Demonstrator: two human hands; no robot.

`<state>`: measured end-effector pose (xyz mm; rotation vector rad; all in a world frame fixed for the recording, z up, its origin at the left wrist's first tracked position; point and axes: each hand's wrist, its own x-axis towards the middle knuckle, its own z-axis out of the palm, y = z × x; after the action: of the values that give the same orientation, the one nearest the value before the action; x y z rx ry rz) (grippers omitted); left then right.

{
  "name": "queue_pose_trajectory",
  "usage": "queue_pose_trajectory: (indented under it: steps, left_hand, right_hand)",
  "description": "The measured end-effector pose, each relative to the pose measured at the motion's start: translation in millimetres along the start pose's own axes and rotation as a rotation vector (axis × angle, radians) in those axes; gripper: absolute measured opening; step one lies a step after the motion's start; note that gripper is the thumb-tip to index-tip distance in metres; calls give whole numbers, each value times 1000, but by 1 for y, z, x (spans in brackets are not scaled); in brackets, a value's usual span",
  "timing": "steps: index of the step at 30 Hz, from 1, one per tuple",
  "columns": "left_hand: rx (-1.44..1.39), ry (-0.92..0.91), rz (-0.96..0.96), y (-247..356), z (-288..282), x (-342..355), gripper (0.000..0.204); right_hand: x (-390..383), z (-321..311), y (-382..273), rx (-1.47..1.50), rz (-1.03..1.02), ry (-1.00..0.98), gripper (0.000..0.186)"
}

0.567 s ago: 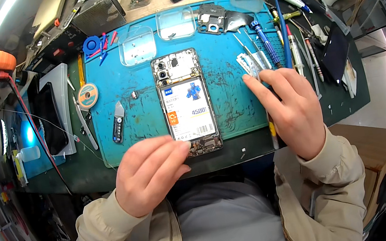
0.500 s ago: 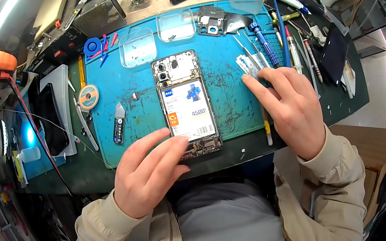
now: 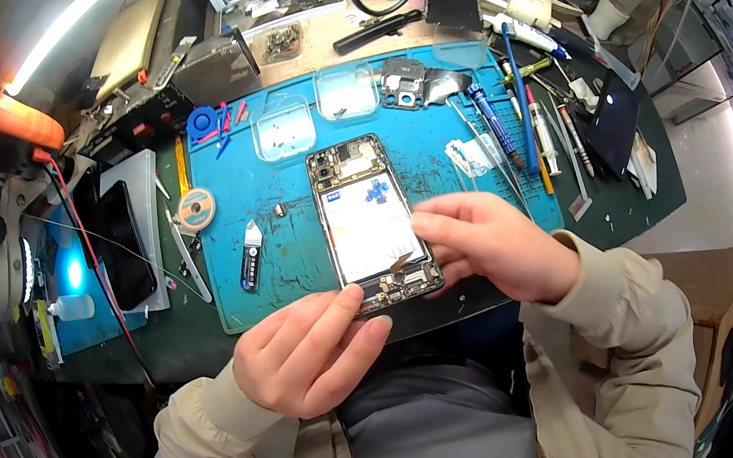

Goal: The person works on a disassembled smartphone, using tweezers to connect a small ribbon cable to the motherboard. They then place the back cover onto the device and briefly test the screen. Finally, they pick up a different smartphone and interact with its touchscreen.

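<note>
An opened phone with its back cover off lies lengthwise at the mat's near middle, showing a white battery, camera modules at the far end and a lower board at the near end. A small brownish flex cable stands up near the battery's lower edge. My right hand grips the phone's right edge, thumb above and other fingers partly hidden below. By the lower left corner, my left hand has its fingers stretched out, a fingertip touching the frame and the thumb apart.
On the blue mat lie a craft knife, a solder wick spool, two clear trays and a removed black bracket. Tweezers, a blue screwdriver and syringes crowd the right side. A dark phone lies left.
My right hand has left the tools on the right and taken hold of the phone's right edge. My left hand has drawn back to the lower left corner. The view has shifted.
</note>
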<state>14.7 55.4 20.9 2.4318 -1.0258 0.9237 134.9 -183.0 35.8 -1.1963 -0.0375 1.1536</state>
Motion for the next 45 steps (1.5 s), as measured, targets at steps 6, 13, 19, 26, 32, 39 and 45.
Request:
queue_pose_trajectory:
  steps: [6, 13, 19, 26, 32, 39, 45]
  left_hand:
    - [-741, 106, -677, 24, -2, -13, 62]
    - [-1413, 185, -1264, 13, 2, 19, 54]
    - [-1300, 315, -1281, -13, -2, 35, 45]
    - [-1194, 428, -1227, -40, 21, 38, 40]
    - [-1199, 384, -1213, -39, 24, 33, 41]
    - [-1201, 369, -1216, -40, 25, 29, 44]
    - [-1185, 384, -1194, -37, 26, 30, 45]
  right_hand:
    - [-3, 6, -8, -93, -156, 13, 37]
    - [25, 35, -17, -223, -516, -32, 35]
    - [40, 23, -47, -375, -497, -166, 42]
    - [58, 4, -26, -308, -560, -166, 41]
    - [62, 2, -18, -254, -499, -135, 36]
    - [62, 8, -18, -198, -498, -158, 37]
    - [61, 9, -18, -219, -484, -130, 34]
